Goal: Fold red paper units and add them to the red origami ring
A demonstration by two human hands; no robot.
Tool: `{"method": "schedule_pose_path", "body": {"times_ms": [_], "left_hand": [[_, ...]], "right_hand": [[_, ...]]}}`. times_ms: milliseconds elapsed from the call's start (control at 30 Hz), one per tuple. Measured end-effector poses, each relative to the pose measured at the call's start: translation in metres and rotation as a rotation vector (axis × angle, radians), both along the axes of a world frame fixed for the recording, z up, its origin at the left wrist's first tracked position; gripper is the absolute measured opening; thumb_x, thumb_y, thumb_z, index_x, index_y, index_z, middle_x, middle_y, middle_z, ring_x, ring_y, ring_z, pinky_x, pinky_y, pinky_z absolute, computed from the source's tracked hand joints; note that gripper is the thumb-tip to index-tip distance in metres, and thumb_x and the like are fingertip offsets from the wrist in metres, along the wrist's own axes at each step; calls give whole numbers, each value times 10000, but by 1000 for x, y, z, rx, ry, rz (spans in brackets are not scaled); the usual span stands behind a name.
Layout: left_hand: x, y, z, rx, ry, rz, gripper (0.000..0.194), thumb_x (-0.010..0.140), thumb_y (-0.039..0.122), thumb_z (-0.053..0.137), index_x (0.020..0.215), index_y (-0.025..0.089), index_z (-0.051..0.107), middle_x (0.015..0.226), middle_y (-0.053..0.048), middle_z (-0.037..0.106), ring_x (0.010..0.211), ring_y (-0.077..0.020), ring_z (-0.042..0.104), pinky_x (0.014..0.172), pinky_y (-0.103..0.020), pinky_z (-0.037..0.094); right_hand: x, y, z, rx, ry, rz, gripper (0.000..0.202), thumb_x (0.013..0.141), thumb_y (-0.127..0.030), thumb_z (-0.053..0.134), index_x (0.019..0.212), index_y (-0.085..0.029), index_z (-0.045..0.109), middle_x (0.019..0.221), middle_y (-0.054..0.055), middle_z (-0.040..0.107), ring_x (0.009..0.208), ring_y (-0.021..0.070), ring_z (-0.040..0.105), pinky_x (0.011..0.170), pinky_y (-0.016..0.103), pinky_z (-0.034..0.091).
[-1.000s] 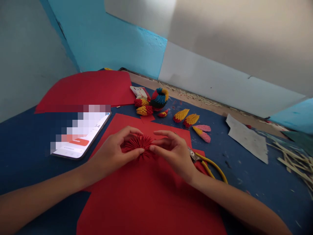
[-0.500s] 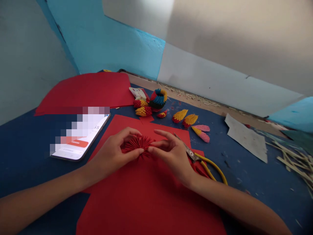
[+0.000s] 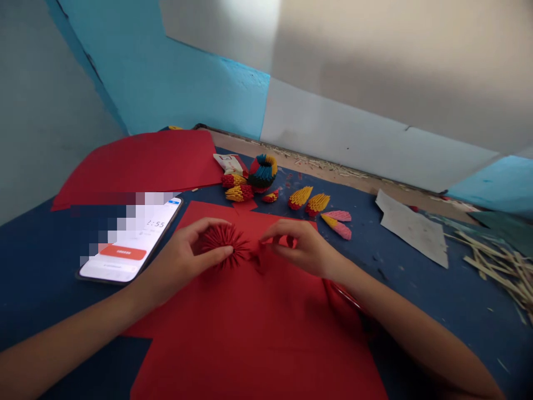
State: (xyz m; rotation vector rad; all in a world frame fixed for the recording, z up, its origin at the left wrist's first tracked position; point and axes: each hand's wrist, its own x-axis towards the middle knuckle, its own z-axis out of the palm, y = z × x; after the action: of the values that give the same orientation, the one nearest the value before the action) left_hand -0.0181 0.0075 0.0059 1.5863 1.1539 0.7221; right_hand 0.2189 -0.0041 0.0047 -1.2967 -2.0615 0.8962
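My left hand (image 3: 185, 258) is closed around a red ball-like piece of folded paper (image 3: 225, 244), whose pointed folds radiate outward. The thumb presses its near side; the other fingers are partly hidden behind it. To the right, clear of that piece, my right hand (image 3: 300, 248) hovers with fingers loosely curled and tips slightly apart. Nothing shows between them. A small dark red bit (image 3: 256, 260) lies between the hands, too blurred to name. Both hands are above red paper sheets (image 3: 254, 333). A shiny red strip (image 3: 350, 296) shows beside my right forearm.
A lit phone (image 3: 125, 253) lies left, partly pixelated. Behind stand a multicoloured folded-paper ring (image 3: 263, 171), yellow-red paper pieces (image 3: 300, 198) and pink-yellow ones (image 3: 339, 222). More red sheets (image 3: 141, 161) lie back left. Grey card (image 3: 412, 228) and thin strips (image 3: 495, 266) are at right.
My right hand has drawn away from the red folded piece, which both hands held before. My left hand keeps it, slightly further left. The yellow-handled scissors are now out of sight.
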Motion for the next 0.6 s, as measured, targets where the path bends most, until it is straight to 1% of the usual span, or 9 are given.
{"method": "schedule_pose_path", "body": {"times_ms": [100,167,233,300,367,433,533,600], "left_hand": [[0,0,-2,-22,-5,-13,328,753,419,676,993,204,619,955,-46,710,883,-241,674,727,-324,561],[1,0,-4,-18,3,-31,294,758,409,665,966,206,623,923,-34,715,850,-231,677,709,-315,559],[2,0,-6,-13,21,-67,274,766,399,650,958,206,621,911,-29,715,841,-224,675,704,-308,554],[3,0,-8,-8,37,-104,263,771,390,638,959,209,617,912,-27,711,850,-221,671,721,-310,549],[3,0,-9,-12,49,-135,261,772,385,634,966,213,611,932,-22,702,874,-217,665,757,-312,542],[2,0,-9,-39,58,-157,275,767,382,637,981,213,601,951,-17,693,891,-211,658,781,-304,534],[3,-1,-7,-95,64,-178,294,753,365,643,996,209,590,959,-16,688,884,-210,656,774,-290,529],[3,-2,-7,-97,73,-186,293,744,349,645,996,209,590,960,-18,689,882,-215,654,772,-293,526]], "right_hand": [[7,1,2,53,-188,64,374,725,3,512,989,-197,687,927,46,675,787,138,623,693,256,475],[10,2,1,76,-259,98,431,739,14,491,1068,-203,666,1025,71,643,872,161,623,751,285,485],[11,4,-3,103,-264,140,392,792,-31,501,1108,-210,649,1104,84,615,941,177,616,799,306,487],[11,7,-9,128,-256,184,302,838,-101,524,1090,-211,650,1122,85,616,971,185,611,813,310,488],[10,10,-14,171,-280,219,211,859,-135,527,1007,-198,663,1078,84,641,965,191,610,806,312,488],[9,11,-19,227,-289,225,162,873,-139,506,940,-177,649,1015,87,667,941,195,615,797,319,486],[9,11,-19,257,-162,149,124,898,-156,489,956,-163,599,924,66,693,818,153,637,716,268,493],[8,9,-17,273,-52,107,85,896,-188,533,940,-164,601,847,37,699,711,113,630,626,213,477]]}}
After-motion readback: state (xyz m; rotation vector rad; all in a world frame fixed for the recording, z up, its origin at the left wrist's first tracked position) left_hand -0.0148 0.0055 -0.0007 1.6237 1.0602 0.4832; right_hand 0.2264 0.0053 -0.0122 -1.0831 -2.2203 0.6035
